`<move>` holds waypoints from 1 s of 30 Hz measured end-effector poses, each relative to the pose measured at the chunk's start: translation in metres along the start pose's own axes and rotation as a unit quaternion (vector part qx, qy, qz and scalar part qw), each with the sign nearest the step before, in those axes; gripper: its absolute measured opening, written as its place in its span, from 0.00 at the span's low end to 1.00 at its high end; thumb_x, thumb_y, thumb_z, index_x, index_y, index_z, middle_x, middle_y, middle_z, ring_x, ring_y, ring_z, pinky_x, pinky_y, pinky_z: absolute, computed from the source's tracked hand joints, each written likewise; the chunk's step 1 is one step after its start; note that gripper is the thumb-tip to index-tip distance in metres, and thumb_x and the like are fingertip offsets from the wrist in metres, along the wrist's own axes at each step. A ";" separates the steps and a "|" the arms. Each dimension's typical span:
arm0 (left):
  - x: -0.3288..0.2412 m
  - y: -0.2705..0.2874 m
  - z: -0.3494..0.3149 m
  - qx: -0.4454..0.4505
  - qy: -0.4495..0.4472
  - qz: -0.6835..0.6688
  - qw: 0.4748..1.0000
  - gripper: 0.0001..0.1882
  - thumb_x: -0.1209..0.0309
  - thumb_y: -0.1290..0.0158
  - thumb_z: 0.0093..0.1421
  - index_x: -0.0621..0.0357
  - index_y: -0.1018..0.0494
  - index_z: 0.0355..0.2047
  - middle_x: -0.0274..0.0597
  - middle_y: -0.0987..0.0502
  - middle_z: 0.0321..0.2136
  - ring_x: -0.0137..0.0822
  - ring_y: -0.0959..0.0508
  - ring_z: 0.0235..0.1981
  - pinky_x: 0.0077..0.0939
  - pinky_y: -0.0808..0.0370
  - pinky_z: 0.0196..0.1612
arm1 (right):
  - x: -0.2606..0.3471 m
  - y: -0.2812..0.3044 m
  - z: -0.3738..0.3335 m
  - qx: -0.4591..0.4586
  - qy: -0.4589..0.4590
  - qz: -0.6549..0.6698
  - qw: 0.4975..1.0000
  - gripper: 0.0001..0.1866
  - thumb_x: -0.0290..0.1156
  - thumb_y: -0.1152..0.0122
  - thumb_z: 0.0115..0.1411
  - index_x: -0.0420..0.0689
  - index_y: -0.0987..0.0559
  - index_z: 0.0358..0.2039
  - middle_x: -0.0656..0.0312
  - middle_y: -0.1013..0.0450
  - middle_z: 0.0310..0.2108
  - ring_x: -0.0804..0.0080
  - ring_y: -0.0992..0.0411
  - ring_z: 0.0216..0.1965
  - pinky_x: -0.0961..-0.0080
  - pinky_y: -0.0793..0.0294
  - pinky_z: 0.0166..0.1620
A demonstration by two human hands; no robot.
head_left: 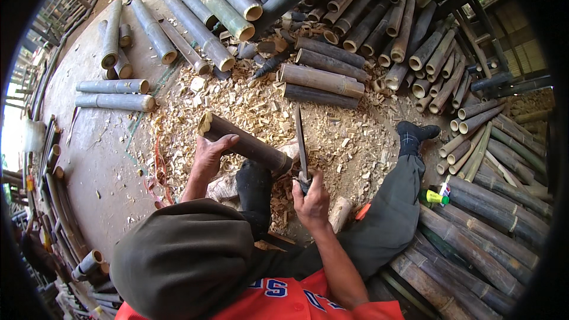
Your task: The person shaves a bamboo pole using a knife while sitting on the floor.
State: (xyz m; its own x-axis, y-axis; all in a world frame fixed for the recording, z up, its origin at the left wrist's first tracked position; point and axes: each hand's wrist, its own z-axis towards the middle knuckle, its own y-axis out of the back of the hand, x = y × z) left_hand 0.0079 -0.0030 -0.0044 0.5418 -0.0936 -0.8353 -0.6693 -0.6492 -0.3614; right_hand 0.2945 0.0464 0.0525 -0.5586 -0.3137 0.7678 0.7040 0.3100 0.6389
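My left hand [208,155] is closed around a dark bamboo section [249,147], gripping it near its far-left end. The section lies at a slant over my left boot, its other end pointing right toward the knife. A pale cut rim shows at the far-left end. In my right hand [312,198] is the handle of a long knife [301,142], its narrow blade pointing up and away from me. The blade is beside the bamboo's right end; whether they touch I cannot tell. A pale log [222,188] lies partly hidden beneath the bamboo and boot.
Pale wood chips [341,139] cover the floor ahead. Several cut bamboo sections [323,80] lie beyond them, with stacked bamboo [438,68] at the far right and more [486,225] beside my right leg. A yellow-green bottle [434,197] rests there. Two sections [115,102] lie at left.
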 end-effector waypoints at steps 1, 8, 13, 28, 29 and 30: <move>0.002 -0.005 0.001 0.004 -0.010 0.007 1.000 0.27 0.69 0.25 0.50 0.72 0.28 0.42 0.47 0.19 0.39 0.37 0.17 0.40 0.32 0.20 0.48 | -0.016 -0.008 -0.003 0.064 -0.092 -0.049 0.993 0.17 0.37 0.39 0.67 0.39 0.34 0.44 0.42 0.22 0.29 0.37 0.21 0.33 0.46 0.23 0.34; -0.005 -0.035 -0.012 -0.171 -0.043 -0.086 0.981 0.24 0.72 0.26 0.51 0.65 0.26 0.44 0.42 0.20 0.36 0.34 0.18 0.34 0.32 0.19 0.38 | 0.017 0.006 0.004 0.112 -0.088 -0.068 0.987 0.19 0.38 0.40 0.67 0.38 0.33 0.47 0.41 0.22 0.31 0.38 0.21 0.33 0.45 0.23 0.34; -0.005 -0.054 -0.010 -0.172 -0.072 -0.075 0.980 0.26 0.74 0.26 0.50 0.67 0.26 0.45 0.43 0.20 0.35 0.35 0.18 0.32 0.31 0.19 0.38 | -0.020 -0.016 -0.008 0.065 -0.092 -0.109 0.988 0.16 0.37 0.42 0.68 0.37 0.30 0.45 0.42 0.22 0.30 0.39 0.21 0.33 0.46 0.23 0.35; -0.009 -0.064 -0.005 -0.175 -0.095 -0.054 0.979 0.30 0.73 0.23 0.46 0.70 0.27 0.46 0.49 0.18 0.37 0.36 0.17 0.34 0.29 0.19 0.41 | -0.017 -0.010 0.010 0.133 -0.133 -0.167 0.968 0.22 0.39 0.44 0.69 0.36 0.36 0.54 0.40 0.22 0.28 0.38 0.20 0.32 0.47 0.22 0.34; -0.008 -0.052 -0.011 -0.173 -0.079 -0.039 0.981 0.31 0.73 0.23 0.46 0.70 0.27 0.47 0.49 0.18 0.37 0.36 0.17 0.34 0.29 0.18 0.41 | -0.001 -0.006 0.008 0.141 -0.123 -0.148 0.971 0.22 0.39 0.44 0.69 0.36 0.36 0.54 0.40 0.22 0.28 0.39 0.20 0.32 0.47 0.22 0.34; -0.013 -0.045 -0.010 -0.168 -0.077 -0.028 0.982 0.32 0.72 0.23 0.47 0.70 0.28 0.47 0.49 0.18 0.37 0.35 0.17 0.34 0.28 0.18 0.41 | 0.017 -0.002 0.014 0.142 -0.101 -0.129 0.976 0.22 0.39 0.44 0.69 0.36 0.36 0.54 0.40 0.22 0.28 0.39 0.20 0.32 0.46 0.22 0.34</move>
State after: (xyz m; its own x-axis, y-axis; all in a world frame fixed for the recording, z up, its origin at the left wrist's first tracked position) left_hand 0.0358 0.0196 0.0266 0.4732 0.0483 -0.8797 -0.4208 -0.8649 -0.2738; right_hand 0.2778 0.0535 0.0650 -0.7962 -0.2396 0.5555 0.3952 0.4893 0.7774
